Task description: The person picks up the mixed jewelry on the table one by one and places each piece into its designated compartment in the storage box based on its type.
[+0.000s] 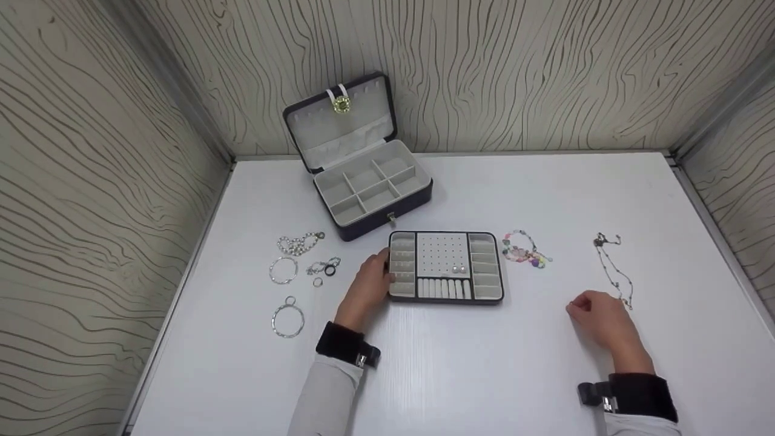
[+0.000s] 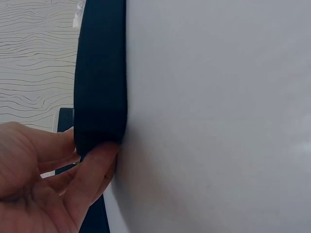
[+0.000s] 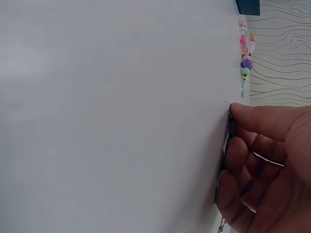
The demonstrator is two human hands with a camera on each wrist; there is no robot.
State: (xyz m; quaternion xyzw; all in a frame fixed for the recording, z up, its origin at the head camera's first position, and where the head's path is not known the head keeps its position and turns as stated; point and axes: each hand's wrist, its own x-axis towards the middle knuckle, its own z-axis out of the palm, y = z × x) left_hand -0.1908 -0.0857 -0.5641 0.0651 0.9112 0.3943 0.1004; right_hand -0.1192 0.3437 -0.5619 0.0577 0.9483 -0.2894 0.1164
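Note:
My left hand (image 1: 367, 281) grips the left edge of a dark-rimmed jewelry tray (image 1: 504, 266), thumb and fingers bent around its side. The tray lies on the table, with small side compartments, a perforated earring panel (image 1: 433, 254) and a row of white ring rolls (image 1: 439, 289). Two pearl-like studs (image 1: 459, 269) sit on the panel. In the left wrist view the tray's dark side wall (image 2: 101, 73) shows between the fingers. Low over the table at the right, my right hand (image 1: 605, 321) pinches a small dark object (image 3: 231, 127), its kind unclear. Beyond it lies a thin chain necklace (image 1: 617, 281).
Behind the tray stands an open jewelry box (image 1: 384, 206) with divided compartments. A beaded bracelet (image 1: 527, 249) lies right of the tray. At left are a pearl-like bracelet (image 1: 300, 244), bangles (image 1: 287, 321), rings (image 1: 330, 270) and a small chain (image 1: 316, 266). Patterned walls (image 1: 472, 72) surround the table.

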